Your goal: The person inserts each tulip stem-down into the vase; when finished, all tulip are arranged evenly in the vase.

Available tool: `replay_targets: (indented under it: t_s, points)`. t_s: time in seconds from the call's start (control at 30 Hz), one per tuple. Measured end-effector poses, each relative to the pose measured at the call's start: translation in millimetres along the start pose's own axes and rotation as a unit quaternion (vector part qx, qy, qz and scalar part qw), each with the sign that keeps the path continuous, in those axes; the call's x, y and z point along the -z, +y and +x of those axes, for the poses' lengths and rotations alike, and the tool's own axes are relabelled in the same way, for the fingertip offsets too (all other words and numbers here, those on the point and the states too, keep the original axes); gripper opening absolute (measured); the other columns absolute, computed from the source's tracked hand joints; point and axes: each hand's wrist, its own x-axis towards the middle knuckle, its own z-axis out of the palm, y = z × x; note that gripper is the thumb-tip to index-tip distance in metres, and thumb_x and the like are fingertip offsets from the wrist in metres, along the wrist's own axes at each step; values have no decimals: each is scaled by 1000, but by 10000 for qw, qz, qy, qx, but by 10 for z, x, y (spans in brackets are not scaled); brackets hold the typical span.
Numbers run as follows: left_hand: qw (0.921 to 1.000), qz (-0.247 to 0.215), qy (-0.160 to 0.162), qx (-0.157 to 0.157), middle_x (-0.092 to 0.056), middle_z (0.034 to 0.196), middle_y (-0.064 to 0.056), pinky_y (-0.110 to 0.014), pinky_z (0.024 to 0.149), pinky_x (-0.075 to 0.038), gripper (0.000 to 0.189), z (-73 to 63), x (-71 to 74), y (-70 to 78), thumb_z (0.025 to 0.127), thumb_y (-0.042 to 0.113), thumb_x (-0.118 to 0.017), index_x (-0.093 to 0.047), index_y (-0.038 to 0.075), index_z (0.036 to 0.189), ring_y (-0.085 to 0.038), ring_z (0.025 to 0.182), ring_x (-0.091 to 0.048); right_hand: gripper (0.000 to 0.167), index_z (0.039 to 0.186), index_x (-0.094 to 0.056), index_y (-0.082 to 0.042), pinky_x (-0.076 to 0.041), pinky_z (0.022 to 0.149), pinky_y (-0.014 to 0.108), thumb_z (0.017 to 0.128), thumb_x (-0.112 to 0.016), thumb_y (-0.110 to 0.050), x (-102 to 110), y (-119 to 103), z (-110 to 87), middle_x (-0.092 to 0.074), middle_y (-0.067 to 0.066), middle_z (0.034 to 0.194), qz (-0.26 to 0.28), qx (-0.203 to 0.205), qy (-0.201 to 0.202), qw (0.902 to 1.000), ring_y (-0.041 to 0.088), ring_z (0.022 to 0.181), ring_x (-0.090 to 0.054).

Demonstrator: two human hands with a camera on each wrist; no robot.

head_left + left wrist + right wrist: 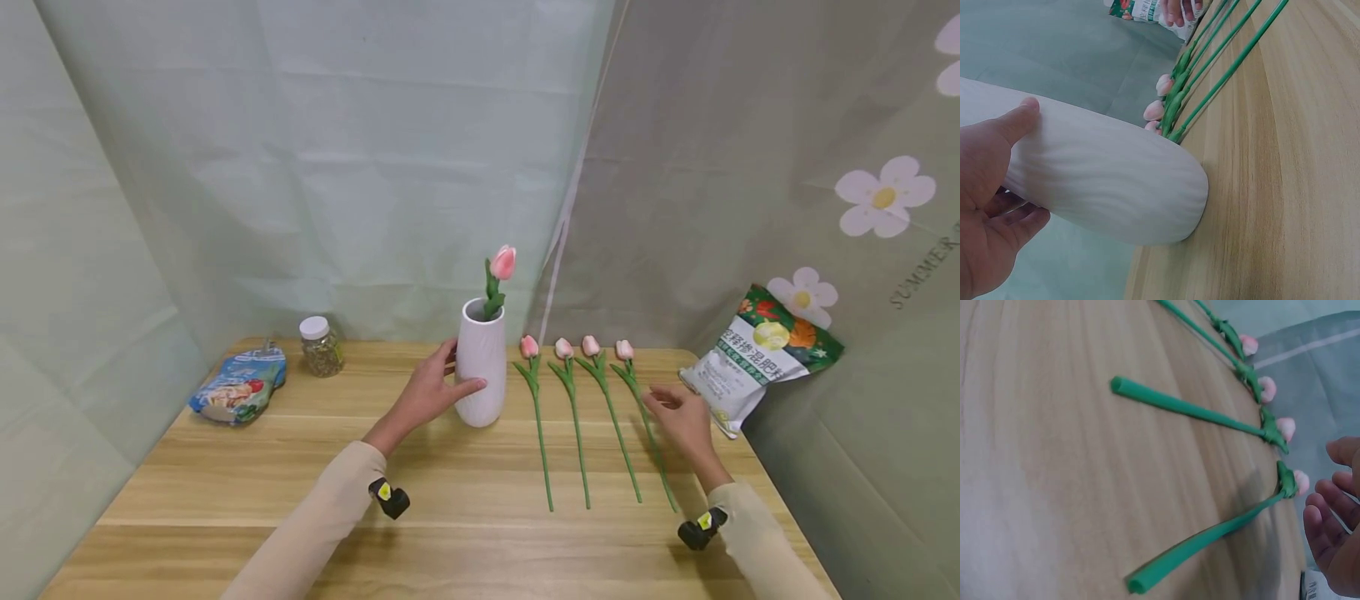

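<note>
Head cam's high, facing far and down over the pale wood-grain table [480, 550]; wrist cams [393, 502] are way closer, tipped sideways, both catching the pink-headed, green-stemmed tulips [1188, 409].

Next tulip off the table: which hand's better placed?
Probably the right: the right hand is empty, fingers relaxed, right by the rightmost tulip. The left hand is busy gripping the vase.
</note>
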Motion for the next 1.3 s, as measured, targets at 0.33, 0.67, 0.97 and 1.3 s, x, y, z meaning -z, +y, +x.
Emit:
replay_targets:
  t_s: [0.33,0.67,0.97,1.3]
  points:
    - [10000,-42,2,-39,-50,151,-16,-50,111,-48,89,16,-7,-15,87,41,-82,-36,8,156,-34,136,-52,44,126,-69,1,-55,65,19,97,-72,-31,-55,143,2,-74,20,114,-196,-261,-319,9990,31,98,-73]
    - [10000,-55,-1,26,-50,150,-15,-49,111,-48,89,14,-6,-12,87,42,-82,-36,8,156,-33,136,-52,41,121,-73,-1,-54,75,28,94,-74,-31,-104,174,-20,-77,14,105,-424,-171,-246,9987,33,101,-72]
    - [10000,-71,15,41,-51,150,-16,-50,111,-48,91,3,0,3,87,41,-82,-35,8,156,-34,136,-52,36,118,-74,1,-53,71,26,92,-77,-25,-121,176,12,-78,13,100,-441,-102,-260,9986,28,93,-73]
    - [10000,-54,-22,19,-50,151,-16,-50,111,-48,89,0,0,0,88,41,-81,-35,7,156,-33,136,-52,30,111,-76,2,-52,66,26,89,-76,-19,-113,166,60,-77,14,96,-539,-266,-292,9978,25,88,-70]
